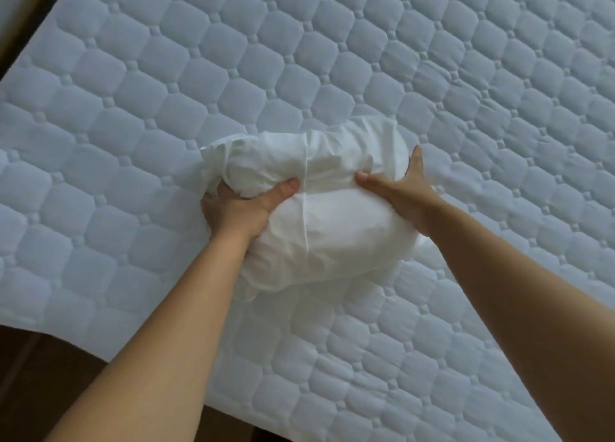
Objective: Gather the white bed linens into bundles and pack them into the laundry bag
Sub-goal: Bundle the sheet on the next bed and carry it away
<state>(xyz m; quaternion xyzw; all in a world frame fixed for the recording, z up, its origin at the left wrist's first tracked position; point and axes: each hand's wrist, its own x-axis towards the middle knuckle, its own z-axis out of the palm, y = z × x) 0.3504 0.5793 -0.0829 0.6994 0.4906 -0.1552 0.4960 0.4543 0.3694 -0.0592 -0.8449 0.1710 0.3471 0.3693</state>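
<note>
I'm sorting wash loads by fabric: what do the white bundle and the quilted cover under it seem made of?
The bundle looks like thin woven cotton or a blend, matte: it creases finely and dents where the left hand grips it. The quilted cover looks like padded fabric, softly matte, stitched into puffy octagons; its fibre cannot be told.

left hand (238, 210): bare arm outstretched, fingers curled, gripped crumpled white cloth bundle (332, 232) | right hand (404, 194): arm outstretched, fingers straight, thumb splayed, pressed its side
</note>
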